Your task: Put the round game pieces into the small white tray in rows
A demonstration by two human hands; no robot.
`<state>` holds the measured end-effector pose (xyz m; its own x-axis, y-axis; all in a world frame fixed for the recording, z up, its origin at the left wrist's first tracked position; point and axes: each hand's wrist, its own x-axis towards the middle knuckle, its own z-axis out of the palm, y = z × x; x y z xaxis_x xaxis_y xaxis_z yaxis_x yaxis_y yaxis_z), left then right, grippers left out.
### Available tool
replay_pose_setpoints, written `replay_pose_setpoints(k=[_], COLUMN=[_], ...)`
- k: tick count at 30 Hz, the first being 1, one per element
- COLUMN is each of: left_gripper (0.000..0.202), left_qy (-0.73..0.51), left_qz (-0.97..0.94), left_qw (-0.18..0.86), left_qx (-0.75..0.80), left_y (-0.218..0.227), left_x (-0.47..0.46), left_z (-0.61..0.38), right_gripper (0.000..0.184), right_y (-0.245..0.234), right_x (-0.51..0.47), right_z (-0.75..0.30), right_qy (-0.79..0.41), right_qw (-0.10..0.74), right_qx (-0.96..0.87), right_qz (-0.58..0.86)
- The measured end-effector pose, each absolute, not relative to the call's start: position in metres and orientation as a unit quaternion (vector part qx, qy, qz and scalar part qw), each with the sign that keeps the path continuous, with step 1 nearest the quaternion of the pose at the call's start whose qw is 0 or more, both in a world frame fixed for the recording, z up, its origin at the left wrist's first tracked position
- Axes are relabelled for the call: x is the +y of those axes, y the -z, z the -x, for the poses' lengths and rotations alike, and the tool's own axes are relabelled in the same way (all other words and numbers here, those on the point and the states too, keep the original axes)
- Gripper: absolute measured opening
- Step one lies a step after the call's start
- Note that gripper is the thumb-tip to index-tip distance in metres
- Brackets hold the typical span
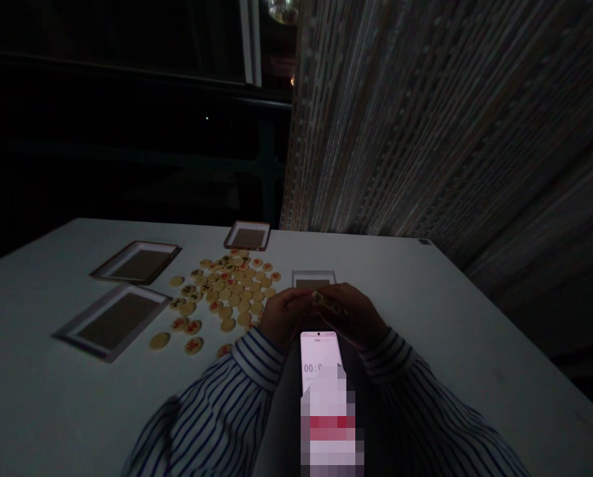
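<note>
And here we are at a white table (52,265) in very low light, with both hands together just above its near edge: the left hand (286,317) and the right hand (353,315) meet at the fingertips, closed around at least one pale round piece (320,298), though the fingers hide how many there are. Just left of them sits the main action, a loose heap of round xiangqi pieces (226,285), cream discs marked with red and black characters, spread out toward the near side, with a lone piece (160,340) out to the left. So far, the bulk of the set lies out on the tabletop. Around it are four shallow trays: a near-left tray (82,350), a far-left tray (160,246), a smaller far tray (253,223), and one right behind the hands (313,272), whose front is cut off from view. In all of them, only brown lining shows from here, with no pieces visible. Right below the hands, a phone (320,351) shows a timer reading 00:0, but the remaining digits and the lower screen are lost behind pixelation. Striped sleeves (216,411) fill the foreground, and a string curtain (400,119) hangs beyond the table, with the far background lost in darkness.
</note>
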<state>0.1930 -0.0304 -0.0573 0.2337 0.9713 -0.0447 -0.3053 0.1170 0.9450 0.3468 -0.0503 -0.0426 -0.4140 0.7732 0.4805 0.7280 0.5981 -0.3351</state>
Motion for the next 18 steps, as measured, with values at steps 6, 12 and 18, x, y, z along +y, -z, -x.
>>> replay_pose_setpoints(k=[6, 12, 18], left_gripper=[0.017, 0.021, 0.022], left_qy=[-0.544, -0.545, -0.516], left_qz=[-0.487, -0.568, -0.609], left_qw=[0.546, 0.366, 0.311], left_qx=[0.412, 0.496, 0.515], left_y=[0.066, 0.078, 0.085], left_x=[-0.023, -0.013, -0.009], left_z=[-0.188, -0.178, -0.177], right_gripper=[0.032, 0.033, 0.028], right_y=[0.031, 0.018, 0.005], right_x=[-0.042, -0.028, -0.012], right_z=[-0.354, -0.371, -0.379], right_qy=[0.018, 0.011, -0.044], right_qw=[0.236, 0.136, 0.05], right_qx=[-0.853, -0.818, -0.803], right_qz=[0.466, 0.558, 0.592])
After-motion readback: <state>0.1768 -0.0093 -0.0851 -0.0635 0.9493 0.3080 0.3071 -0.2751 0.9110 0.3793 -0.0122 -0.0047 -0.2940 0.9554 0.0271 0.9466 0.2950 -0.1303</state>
